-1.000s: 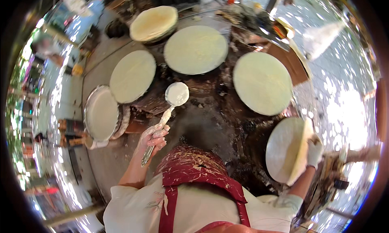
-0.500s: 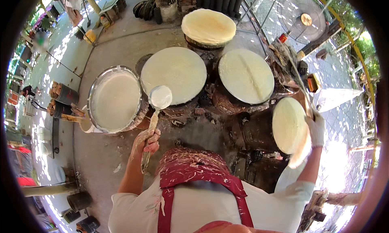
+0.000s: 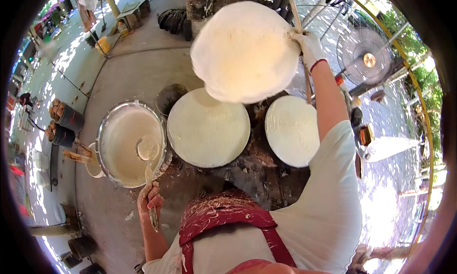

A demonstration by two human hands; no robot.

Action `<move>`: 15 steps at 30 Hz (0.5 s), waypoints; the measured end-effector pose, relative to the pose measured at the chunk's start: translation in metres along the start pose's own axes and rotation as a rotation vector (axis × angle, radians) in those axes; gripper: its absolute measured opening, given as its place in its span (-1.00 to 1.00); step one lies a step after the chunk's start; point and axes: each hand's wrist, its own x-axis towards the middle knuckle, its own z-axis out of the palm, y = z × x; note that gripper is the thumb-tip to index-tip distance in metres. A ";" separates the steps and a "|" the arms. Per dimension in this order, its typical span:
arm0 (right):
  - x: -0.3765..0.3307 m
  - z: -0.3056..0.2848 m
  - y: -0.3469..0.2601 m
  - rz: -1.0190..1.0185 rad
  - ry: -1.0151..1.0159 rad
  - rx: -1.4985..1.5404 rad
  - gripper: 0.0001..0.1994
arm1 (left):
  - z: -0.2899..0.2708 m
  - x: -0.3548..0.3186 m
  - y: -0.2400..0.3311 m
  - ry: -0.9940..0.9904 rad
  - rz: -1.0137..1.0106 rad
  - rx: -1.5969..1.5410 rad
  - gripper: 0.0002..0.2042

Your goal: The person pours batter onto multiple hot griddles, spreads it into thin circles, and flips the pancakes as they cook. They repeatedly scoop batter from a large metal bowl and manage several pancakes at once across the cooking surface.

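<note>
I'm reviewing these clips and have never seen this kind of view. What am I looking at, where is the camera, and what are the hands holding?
There is no machine: a person works with two hands, filmed by a wide fisheye camera on their head, looking down, so edges bend. The left hand grips a ladle whose cup sits in a metal basin of pale batter. The gloved right hand holds a thin round sheet lifted in the air. Below it are two round cooking tops covered in pale batter, one in the middle, one further right. A red apron shows at the bottom.

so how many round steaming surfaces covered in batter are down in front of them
2: one cloth-topped round beside the batter basin, another right of it under the raised right arm. More may be hidden behind the lifted sheet.
</note>
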 end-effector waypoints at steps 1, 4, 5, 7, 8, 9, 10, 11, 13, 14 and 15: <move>0.022 0.007 0.015 0.022 0.026 0.083 -0.59 | 0.003 0.004 -0.005 -0.023 0.004 -0.044 -0.78; 0.094 0.024 0.096 0.048 0.107 0.421 -0.60 | 0.026 0.014 -0.016 0.032 0.113 -0.073 -0.80; 0.100 0.031 0.115 0.065 0.148 0.447 -0.62 | 0.034 0.016 -0.017 0.071 0.141 -0.032 -0.80; 0.117 0.034 0.161 0.121 0.253 0.496 -0.67 | 0.052 0.024 -0.027 0.151 0.226 -0.021 -0.80; 0.126 0.033 0.187 0.165 0.314 0.521 -0.69 | 0.059 0.031 -0.033 0.192 0.265 -0.015 -0.80; 0.128 0.032 0.215 0.222 0.340 0.538 -0.73 | 0.066 0.032 -0.036 0.214 0.289 0.005 -0.79; 0.132 0.034 0.237 0.273 0.363 0.556 -0.77 | 0.071 0.038 -0.039 0.230 0.318 0.023 -0.79; 0.125 0.039 0.253 0.325 0.382 0.540 -0.79 | 0.073 0.040 -0.042 0.249 0.347 0.041 -0.79; 0.117 0.039 0.295 0.367 0.434 0.444 -0.80 | 0.079 0.049 -0.045 0.088 0.278 -0.019 -0.78; 0.120 0.037 0.332 0.359 0.461 0.369 -0.80 | 0.082 0.055 -0.046 0.004 0.239 -0.049 -0.77; 0.123 0.040 0.355 0.352 0.479 0.297 -0.80 | 0.081 0.060 -0.048 0.048 0.259 -0.023 -0.77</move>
